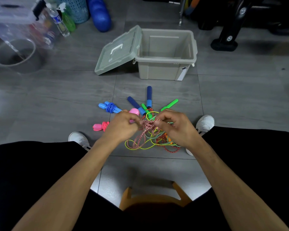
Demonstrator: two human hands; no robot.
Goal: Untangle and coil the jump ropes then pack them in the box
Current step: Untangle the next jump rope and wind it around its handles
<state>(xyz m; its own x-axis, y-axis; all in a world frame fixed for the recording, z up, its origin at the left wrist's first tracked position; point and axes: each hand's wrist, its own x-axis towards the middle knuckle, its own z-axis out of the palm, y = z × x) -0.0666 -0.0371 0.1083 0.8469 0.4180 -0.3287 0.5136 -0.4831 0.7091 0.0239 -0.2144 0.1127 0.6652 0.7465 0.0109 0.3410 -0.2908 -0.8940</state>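
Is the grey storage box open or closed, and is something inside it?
Open and apparently empty. The lid is off the grey storage box and leans against its left side, and the visible inside shows only bare walls.

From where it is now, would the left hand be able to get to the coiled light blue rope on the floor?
Probably yes. The light blue rope lies on open floor just beyond the left hand, with nothing between them. But that hand now pinches the tangled ropes and would have to let go first.
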